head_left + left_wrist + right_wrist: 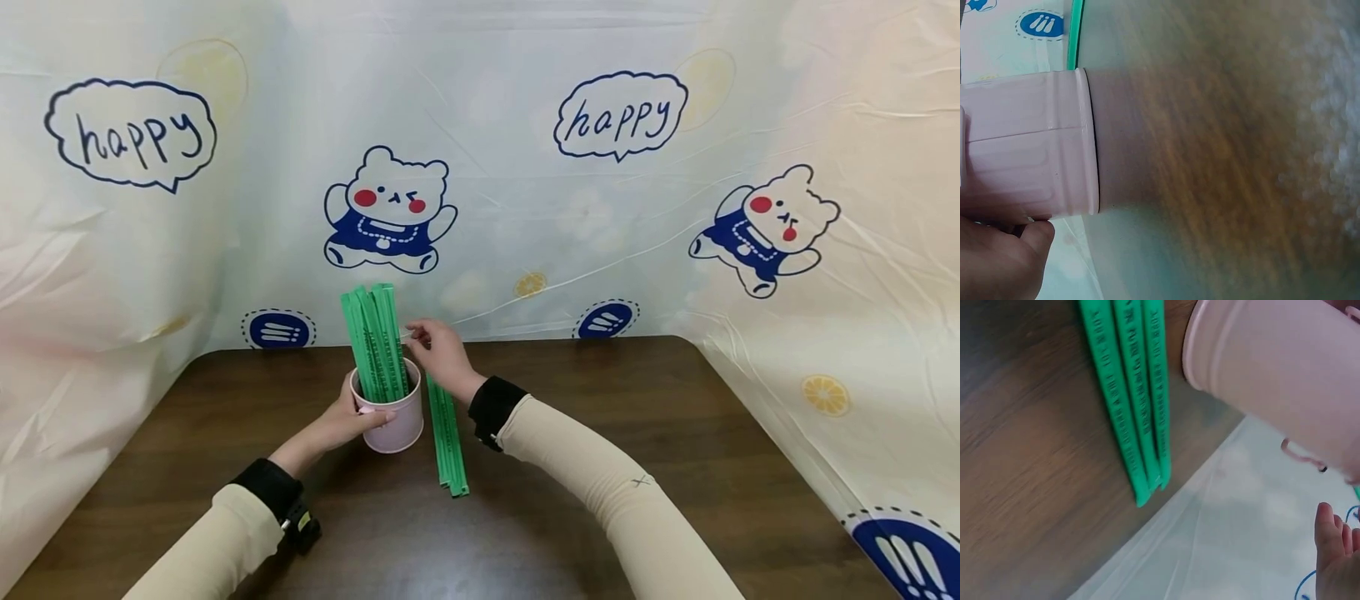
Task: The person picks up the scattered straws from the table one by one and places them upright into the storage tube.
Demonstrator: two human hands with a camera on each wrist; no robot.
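A small pink metal bucket (393, 427) stands on the table, holding several long, slim green wrapped sticks (377, 346) with dark print. My left hand (352, 417) grips the bucket from its left side, thumb across the front; in the left wrist view, fingers touch the bucket wall (1029, 147). Right of the upright sticks is my right hand (442, 354), fingers loosely bent, with nothing visible in them. Beneath that hand, three more green sticks (447, 442) lie side by side on the table, their far ends hidden by it in the head view.
The dark brown wooden table (585, 500) has a pale printed cloth (502, 108) hanging behind it and at both sides. A small wire loop (1302, 457) sticks out from the bucket in the right wrist view.
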